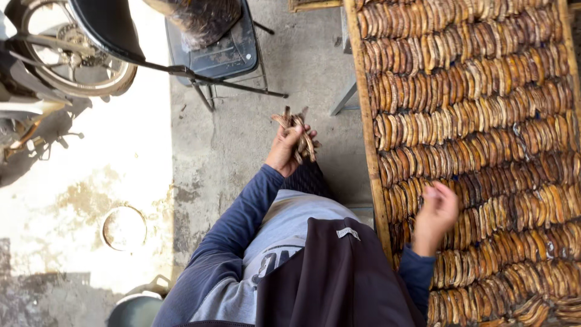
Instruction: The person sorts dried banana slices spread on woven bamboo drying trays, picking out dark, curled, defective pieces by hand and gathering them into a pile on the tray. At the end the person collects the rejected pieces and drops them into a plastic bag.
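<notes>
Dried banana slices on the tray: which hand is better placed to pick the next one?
The right hand: it hovers over the tray. The left hand is off it, already holding a bunch of slices.

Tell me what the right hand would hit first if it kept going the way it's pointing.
Probably the dried banana slices laid in rows on the wooden-framed tray. The right hand hovers just above them, fingers toward the rows, though its height over them is hard to judge.

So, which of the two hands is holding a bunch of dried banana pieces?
The left hand, raised above the concrete floor, grips the bunch. The right hand is over the drying tray.
</notes>
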Motion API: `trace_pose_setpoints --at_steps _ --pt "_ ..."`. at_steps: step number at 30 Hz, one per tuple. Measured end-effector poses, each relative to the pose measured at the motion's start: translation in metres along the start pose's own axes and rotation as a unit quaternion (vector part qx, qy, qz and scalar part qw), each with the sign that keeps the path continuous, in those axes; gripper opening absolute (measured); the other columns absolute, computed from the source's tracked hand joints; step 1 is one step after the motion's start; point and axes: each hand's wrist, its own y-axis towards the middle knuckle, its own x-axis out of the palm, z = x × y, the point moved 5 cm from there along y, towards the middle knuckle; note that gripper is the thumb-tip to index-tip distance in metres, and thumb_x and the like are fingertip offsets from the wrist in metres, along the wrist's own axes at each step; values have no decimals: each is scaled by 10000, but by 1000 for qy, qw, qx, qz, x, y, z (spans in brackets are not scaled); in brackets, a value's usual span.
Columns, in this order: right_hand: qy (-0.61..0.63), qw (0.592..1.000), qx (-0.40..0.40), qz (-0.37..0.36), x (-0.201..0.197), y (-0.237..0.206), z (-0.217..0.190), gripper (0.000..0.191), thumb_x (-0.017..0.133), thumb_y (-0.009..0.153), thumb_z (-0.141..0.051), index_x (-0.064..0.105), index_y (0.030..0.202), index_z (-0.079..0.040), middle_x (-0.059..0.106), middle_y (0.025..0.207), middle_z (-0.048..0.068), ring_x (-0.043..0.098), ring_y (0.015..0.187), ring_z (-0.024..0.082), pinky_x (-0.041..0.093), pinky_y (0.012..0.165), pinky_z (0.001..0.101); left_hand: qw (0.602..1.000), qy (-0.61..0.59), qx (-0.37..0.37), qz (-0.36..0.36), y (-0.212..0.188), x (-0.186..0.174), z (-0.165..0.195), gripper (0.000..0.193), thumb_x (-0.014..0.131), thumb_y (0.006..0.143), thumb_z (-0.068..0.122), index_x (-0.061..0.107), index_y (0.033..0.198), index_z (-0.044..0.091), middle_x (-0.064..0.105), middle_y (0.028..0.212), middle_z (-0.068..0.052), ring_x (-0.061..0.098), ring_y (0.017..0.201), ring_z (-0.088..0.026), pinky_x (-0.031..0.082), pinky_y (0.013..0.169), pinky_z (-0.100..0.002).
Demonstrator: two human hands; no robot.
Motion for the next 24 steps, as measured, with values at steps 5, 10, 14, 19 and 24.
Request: trace_pose_setpoints --at_steps 5,10,14,19,24 --pt "138 943 -82 -292 187 15 -127 272 654 1043 -51 642 1311 -10 696 1173 99 662 1066 141 549 930 257 990 -125 -5 -65 37 3 57 520 501 1056 502 491 1410 122 652 1280 -154 656 1201 -322 584 974 -535" --pt "28 932 -172 -320 338 66 -208 314 787 891 -72 668 1178 -25 637 1042 123 636 787 114 527 666 257 981 -151 -45 -109 97 19 116 609 497 1085 508 455 1501 65 618 1411 -175 643 1227 -306 557 1019 -462" --pt "137 923 -23 -358 445 106 -218 139 730 968 -91 684 1085 -31 676 924 23 608 751 78 509 641 236 998 10 25 -60 154 0 182 552 603 1014 182 371 1513 143 581 1423 -76 625 1236 -199 550 1014 -402" --pt "264 906 97 -317 539 144 -221 148 684 976 -97 614 1103 -66 654 912 -6 606 787 48 491 637 204 995 57 73 -28 230 -29 232 625 648 973 -13 393 1531 107 594 1418 -48 617 1261 -135 542 1042 -315" --pt "14 930 -138 -341 587 180 -252 132 716 961 -121 696 1053 -28 649 956 90 658 756 156 521 670 287 997 9 55 49 299 -60 246 456 657 993 46 481 1412 81 685 1236 -84 678 1093 -169 581 930 -338"
